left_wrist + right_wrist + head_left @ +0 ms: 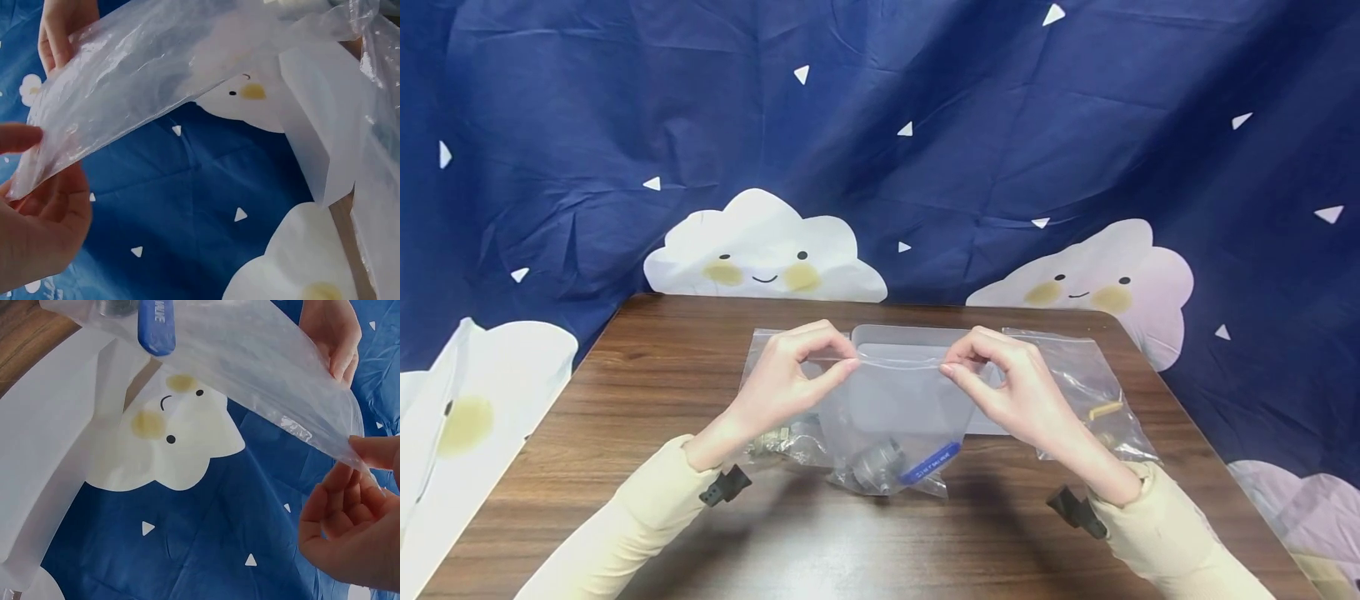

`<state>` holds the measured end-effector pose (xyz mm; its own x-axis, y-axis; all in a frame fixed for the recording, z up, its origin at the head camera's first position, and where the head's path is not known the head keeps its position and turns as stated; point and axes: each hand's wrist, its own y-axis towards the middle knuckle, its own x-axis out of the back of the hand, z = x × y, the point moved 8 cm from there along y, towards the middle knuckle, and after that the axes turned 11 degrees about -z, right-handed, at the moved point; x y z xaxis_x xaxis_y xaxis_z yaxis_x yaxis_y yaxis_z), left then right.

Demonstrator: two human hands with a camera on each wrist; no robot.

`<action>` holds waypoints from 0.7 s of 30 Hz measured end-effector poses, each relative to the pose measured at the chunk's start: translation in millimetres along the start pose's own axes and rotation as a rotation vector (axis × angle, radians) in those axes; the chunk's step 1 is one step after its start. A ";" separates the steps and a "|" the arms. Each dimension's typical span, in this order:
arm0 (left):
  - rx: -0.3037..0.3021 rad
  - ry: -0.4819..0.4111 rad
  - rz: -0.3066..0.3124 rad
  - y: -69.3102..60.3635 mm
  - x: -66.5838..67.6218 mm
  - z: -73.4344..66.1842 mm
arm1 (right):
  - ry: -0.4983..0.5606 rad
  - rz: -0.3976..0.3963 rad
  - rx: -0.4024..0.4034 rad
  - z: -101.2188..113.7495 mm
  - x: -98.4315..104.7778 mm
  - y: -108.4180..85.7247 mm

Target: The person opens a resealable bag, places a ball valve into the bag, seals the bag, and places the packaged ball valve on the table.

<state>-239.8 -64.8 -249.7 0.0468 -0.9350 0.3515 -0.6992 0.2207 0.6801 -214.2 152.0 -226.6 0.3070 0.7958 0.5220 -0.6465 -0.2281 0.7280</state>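
A clear plastic zip bag (898, 400) hangs by its top edge between the two hands, above the table. At the top left corner, my left hand (786, 371) pinches the edge between thumb and fingers. The opposite corner is pinched by my right hand (1011, 379). Low in the bag lies a grey metal valve (878, 465) with a blue lever handle (931, 463); the handle also shows in the right wrist view. In the left wrist view the bag film (144, 69) stretches from the left thumb toward the upper right.
Behind the bag stands a white plastic box (917, 335). A second clear bag (762, 342) with brass-coloured pieces (771, 440) lies at the left. Another clear bag (1075, 367), holding a yellow-handled piece (1105, 409), lies at the right on the brown wooden table (625, 392).
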 end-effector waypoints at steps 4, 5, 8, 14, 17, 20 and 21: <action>0.052 -0.023 0.037 1.6 -2.3 0.3 | 0.012 0.018 -0.007 0.2 -3.3 -1.3; 0.065 -0.036 0.045 2.1 -3.2 0.5 | 0.012 0.028 -0.015 -0.3 -4.7 -1.7; 0.089 -0.062 0.052 2.6 -5.0 0.1 | 0.018 0.057 -0.044 -1.5 -8.6 -2.9; 0.045 -0.017 0.038 2.2 -7.5 -4.4 | 0.018 0.077 -0.026 2.0 -14.1 -2.2; 0.008 0.010 0.039 2.0 -8.9 -7.5 | 0.012 0.062 -0.007 4.3 -13.6 -1.9; -0.013 0.022 0.040 2.9 -9.4 -9.8 | 0.017 0.055 -0.004 5.5 -12.8 -1.0; -0.017 0.026 0.041 3.2 -9.5 -10.1 | 0.020 0.056 -0.006 5.7 -12.8 -0.6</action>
<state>-235.2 -52.5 -244.4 0.0375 -0.9176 0.3957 -0.6887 0.2632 0.6756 -213.8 138.8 -231.2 0.2560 0.7932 0.5526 -0.6664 -0.2692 0.6953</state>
